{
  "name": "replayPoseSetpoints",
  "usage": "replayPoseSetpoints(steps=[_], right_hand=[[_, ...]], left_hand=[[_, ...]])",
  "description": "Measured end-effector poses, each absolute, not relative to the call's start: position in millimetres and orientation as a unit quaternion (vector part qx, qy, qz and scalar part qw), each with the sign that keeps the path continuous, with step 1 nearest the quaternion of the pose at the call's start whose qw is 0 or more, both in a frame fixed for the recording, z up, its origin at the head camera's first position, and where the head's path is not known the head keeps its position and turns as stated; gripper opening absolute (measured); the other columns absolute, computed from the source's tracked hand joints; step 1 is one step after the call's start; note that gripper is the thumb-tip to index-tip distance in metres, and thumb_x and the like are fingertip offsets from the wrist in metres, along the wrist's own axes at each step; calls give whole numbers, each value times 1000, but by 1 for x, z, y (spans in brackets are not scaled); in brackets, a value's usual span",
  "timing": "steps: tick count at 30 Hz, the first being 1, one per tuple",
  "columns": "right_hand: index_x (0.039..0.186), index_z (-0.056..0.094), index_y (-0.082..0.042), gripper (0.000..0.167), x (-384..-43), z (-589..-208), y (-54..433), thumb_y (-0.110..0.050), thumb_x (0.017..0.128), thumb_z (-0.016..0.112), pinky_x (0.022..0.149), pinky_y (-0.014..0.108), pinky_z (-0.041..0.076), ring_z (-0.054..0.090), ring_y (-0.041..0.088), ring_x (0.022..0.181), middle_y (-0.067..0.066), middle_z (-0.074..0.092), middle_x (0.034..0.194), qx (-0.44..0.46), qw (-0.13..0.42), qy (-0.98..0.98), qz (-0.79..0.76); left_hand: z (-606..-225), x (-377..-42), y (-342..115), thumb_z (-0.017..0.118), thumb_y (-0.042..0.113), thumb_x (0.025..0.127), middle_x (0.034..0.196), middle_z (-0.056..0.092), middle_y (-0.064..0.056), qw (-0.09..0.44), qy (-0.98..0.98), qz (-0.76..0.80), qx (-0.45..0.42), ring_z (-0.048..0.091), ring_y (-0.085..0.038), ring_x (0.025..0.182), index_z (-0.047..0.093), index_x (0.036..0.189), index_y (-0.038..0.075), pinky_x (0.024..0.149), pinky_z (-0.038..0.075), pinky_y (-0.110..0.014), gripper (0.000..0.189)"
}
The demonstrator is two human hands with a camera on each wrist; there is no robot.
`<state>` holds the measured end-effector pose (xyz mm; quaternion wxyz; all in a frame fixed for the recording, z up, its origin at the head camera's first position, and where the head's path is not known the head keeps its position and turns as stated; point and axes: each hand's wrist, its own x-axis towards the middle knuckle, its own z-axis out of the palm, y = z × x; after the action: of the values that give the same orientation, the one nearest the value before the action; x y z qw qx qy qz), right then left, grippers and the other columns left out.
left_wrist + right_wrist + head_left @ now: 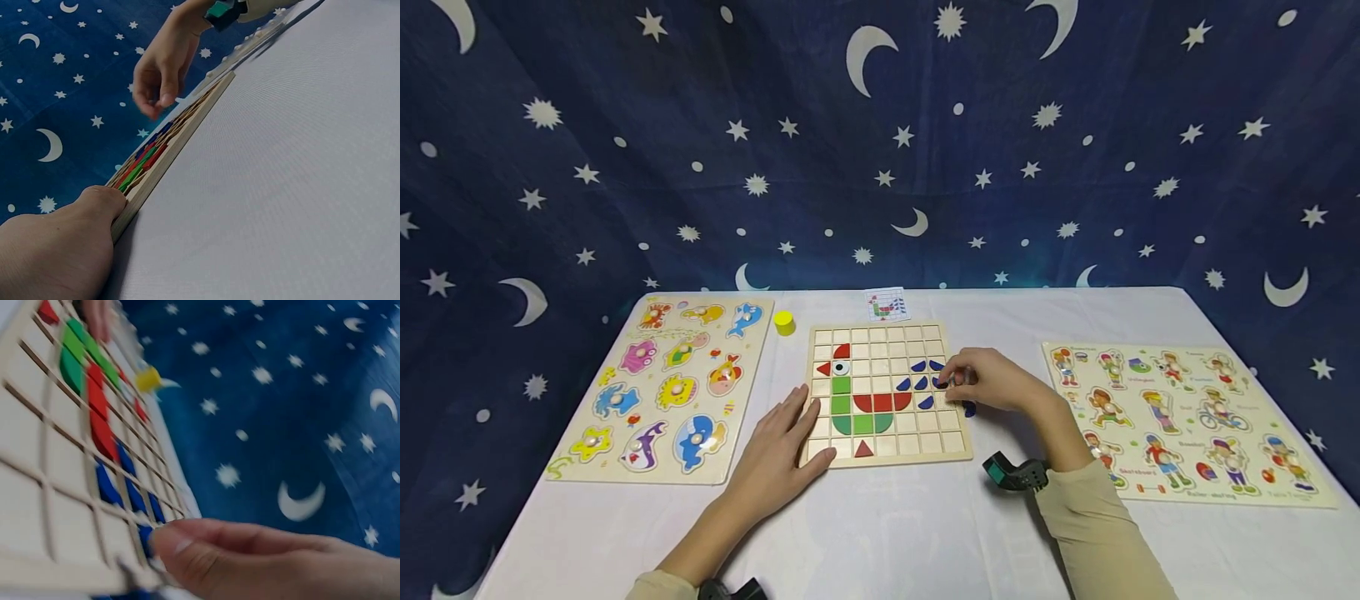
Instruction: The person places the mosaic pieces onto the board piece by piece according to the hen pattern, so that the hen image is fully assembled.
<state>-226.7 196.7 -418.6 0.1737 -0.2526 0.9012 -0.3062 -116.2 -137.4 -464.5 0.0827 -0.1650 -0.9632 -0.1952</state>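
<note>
A wooden grid board (917,442) carries a bird-like picture made of red, green and blue pieces, with an eye tile (841,367) near its top. My left hand (782,442) rests along the board's left edge, thumb at the near corner and fingers extended. Over the board's right edge, my right hand (992,379) brings thumb and fingertips together at a blue piece (145,537), partly hidden by them. Other blue pieces (927,402) lie in nearby cells. A red triangle (864,450) sits in the bottom row. Loose blue pieces (970,409) lie just right of the board.
Behind the board lies a small picture card (887,304), and a yellow cylinder (785,323) stands at back left. A sea-animal puzzle (655,392) is on the left, a sports-figure puzzle (1187,425) on the right. A starry blue curtain (820,150) hangs behind the white table.
</note>
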Motion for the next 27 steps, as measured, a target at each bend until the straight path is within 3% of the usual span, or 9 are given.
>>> replayPoseSetpoints(steps=[8,18,27], right_hand=[[98,65,-12,18,-231,-421,226,-13,82,73,63,26,37,45,14,71,0,50,78,-236,251,891,-295],[96,62,-9,21,-232,-424,219,-15,80,75,63,24,38,45,12,68,-1,50,76,-244,229,895,-296],[95,61,-7,19,-231,-420,218,-13,81,72,62,24,37,44,13,69,3,49,77,-244,248,892,-288]], left_hand=[[-464,-117,-140,61,52,86,154,32,-11,77,-964,-191,-165,32,-29,141,46,141,7,113,29,-45,72],[-461,-117,-139,59,52,87,155,30,-10,60,-966,-193,-163,29,-27,143,44,142,8,115,27,-44,72],[-464,-117,-138,63,50,85,154,31,-12,75,-964,-195,-166,32,-29,141,46,141,7,113,30,-47,73]])
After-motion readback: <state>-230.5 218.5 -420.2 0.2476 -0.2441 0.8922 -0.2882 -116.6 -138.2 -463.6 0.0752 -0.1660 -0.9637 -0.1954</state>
